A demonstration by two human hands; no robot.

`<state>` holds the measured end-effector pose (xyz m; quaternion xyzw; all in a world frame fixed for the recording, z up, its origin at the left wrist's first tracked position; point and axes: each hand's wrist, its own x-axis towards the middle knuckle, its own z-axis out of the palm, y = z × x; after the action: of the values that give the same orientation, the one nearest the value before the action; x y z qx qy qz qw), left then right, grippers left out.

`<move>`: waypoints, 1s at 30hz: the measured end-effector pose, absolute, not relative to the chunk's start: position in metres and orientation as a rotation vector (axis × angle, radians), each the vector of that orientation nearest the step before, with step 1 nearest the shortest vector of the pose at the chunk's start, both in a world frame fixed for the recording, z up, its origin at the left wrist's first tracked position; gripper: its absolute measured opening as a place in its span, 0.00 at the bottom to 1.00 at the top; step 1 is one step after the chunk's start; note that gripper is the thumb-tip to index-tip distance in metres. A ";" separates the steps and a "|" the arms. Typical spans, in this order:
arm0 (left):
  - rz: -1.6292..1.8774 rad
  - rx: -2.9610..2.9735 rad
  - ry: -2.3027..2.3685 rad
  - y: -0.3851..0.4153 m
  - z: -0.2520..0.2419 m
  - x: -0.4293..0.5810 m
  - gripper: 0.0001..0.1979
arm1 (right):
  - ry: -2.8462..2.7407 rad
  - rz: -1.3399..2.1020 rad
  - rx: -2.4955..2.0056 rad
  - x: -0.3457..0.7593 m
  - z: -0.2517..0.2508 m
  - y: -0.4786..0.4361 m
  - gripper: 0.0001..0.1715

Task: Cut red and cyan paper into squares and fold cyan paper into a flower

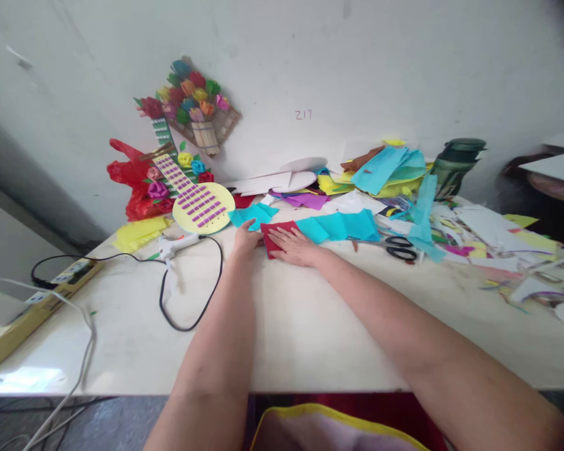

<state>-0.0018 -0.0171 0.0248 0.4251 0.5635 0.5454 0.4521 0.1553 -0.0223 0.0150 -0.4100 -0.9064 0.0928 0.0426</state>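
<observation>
A folded piece of red crepe paper [273, 233] lies on the table in front of me. My right hand [295, 247] rests flat on it, palm down, fingers spread. Beside its left edge is my left hand [248, 239], thumb and finger apart, the thumb side touching the paper's edge; its other fingers are partly hidden. Blue crepe paper pieces [338, 227] stretch out to the right of the red one, and another blue piece [254, 215] lies just behind my left hand.
A white glue gun [181, 245] with a looped black cord lies left of my arms. Black-handled scissors [401, 248] and paper scraps [484, 232] are on the right. A yellow paper guitar [204, 210], a flower bouquet [192, 94], a dark bottle [455, 166] and a power strip [51, 297] stand around.
</observation>
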 end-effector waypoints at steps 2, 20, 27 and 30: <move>1.351 1.048 1.414 -0.016 0.024 -0.001 0.36 | -2.768 0.287 -1.247 0.155 0.015 -0.022 0.39; 1.037 1.638 1.945 -0.004 0.018 -0.006 0.31 | -2.777 0.253 -1.241 0.154 0.008 -0.016 0.39; 0.958 1.734 2.004 -0.009 0.023 -0.003 0.28 | -2.732 0.311 -1.239 0.155 0.009 -0.018 0.38; 0.897 1.771 2.050 -0.010 0.024 -0.004 0.28 | -2.707 0.323 -1.269 0.154 0.009 -0.019 0.37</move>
<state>-0.0036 -0.0098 0.0237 0.6141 0.7110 0.3112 0.1433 0.1545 -0.0188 0.0091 -0.4211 -0.8981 0.1072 0.0673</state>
